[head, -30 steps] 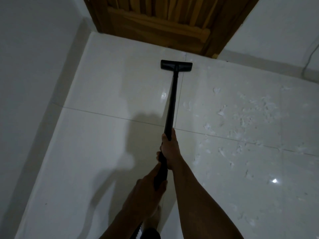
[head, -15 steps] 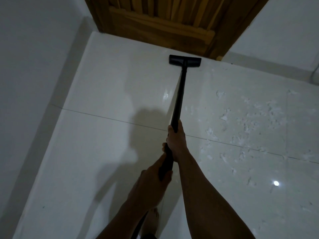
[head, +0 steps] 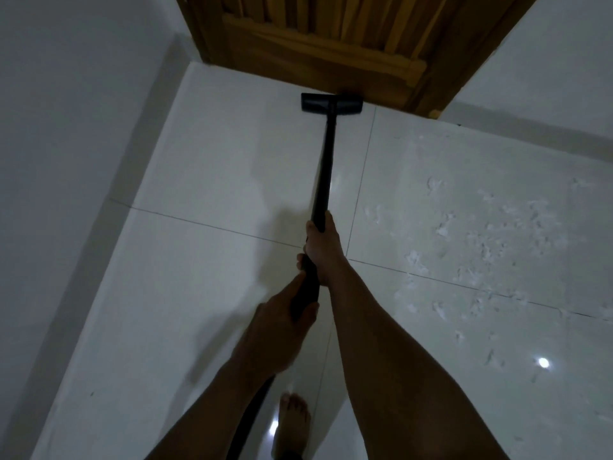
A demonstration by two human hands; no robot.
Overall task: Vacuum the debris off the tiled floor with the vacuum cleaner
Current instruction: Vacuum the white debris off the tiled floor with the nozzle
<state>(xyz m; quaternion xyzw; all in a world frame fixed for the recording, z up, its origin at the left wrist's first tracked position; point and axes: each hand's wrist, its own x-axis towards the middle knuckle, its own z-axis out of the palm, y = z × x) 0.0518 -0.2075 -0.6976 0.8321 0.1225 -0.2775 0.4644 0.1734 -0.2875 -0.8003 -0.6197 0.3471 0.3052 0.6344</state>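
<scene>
A: Which step?

B: Mid-pass. The flat black plastic floor nozzle (head: 331,103) sits on the glossy white tiled floor (head: 215,161) right at the foot of the brown slatted wooden door (head: 331,44). The light is dim, so I can't tell whether it touches the door or stops just short.

A: Grip?

B: Both hands are on the long black vacuum tube (head: 323,167). The right hand (head: 320,250) is wrapped round it on the side nearer the door, thumb along the top. The left hand (head: 282,323) is curled round it just behind, farther from the door. Neither hand holds anything else. A black hose (head: 252,416) trails back past a bare foot (head: 293,423).

A: Debris?

B: The white shredded paper-like scraps (head: 481,240) lie to the right of the door, well apart from the nozzle. The strip running straight back from the door, under the tube, looks clean. I'd call the task part done, with the big patch untouched.

A: Next move?

B: My guess is pull the nozzle back from the door, swing it right, then make overlapping strokes through the scraps. It needs to stay flat on the tiles. Light bits may scatter if it goes fast, and the corner by the door frame needs care.
</scene>
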